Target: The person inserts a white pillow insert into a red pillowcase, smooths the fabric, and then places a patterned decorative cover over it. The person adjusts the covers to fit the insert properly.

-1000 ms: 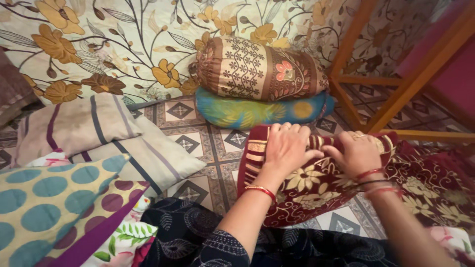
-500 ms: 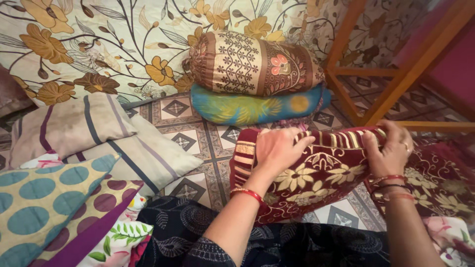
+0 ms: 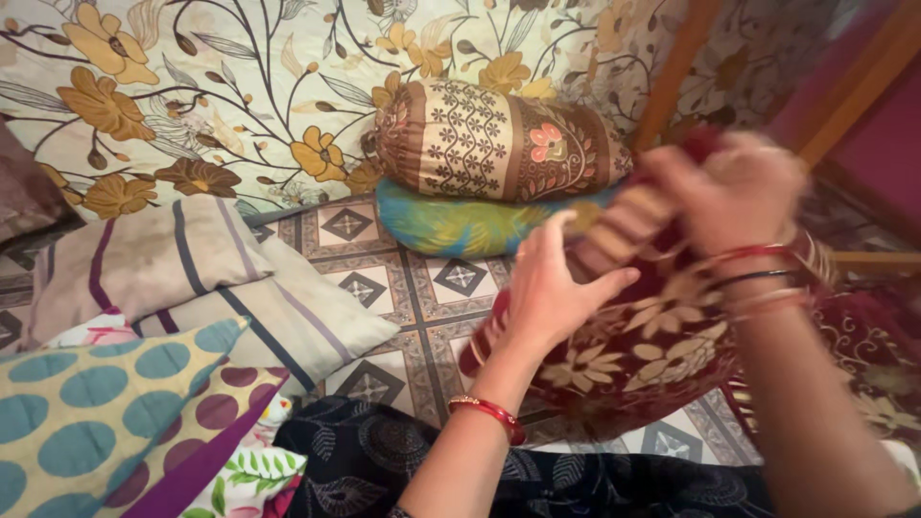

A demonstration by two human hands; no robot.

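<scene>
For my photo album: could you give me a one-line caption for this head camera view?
Two hands, left and right, grip a maroon floral cushion above a tiled floor.

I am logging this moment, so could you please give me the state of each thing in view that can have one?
Maroon floral cushion: lifted off the floor, tilted, gripped by both hands.
Left hand: pressed on the cushion's side.
Right hand: blurred, clutching the cushion's striped top edge.
Brown patterned bolster: lying on the blue pillow.
Blue pillow: flat on the floor.
Striped pillows: stacked, untouched.
</scene>
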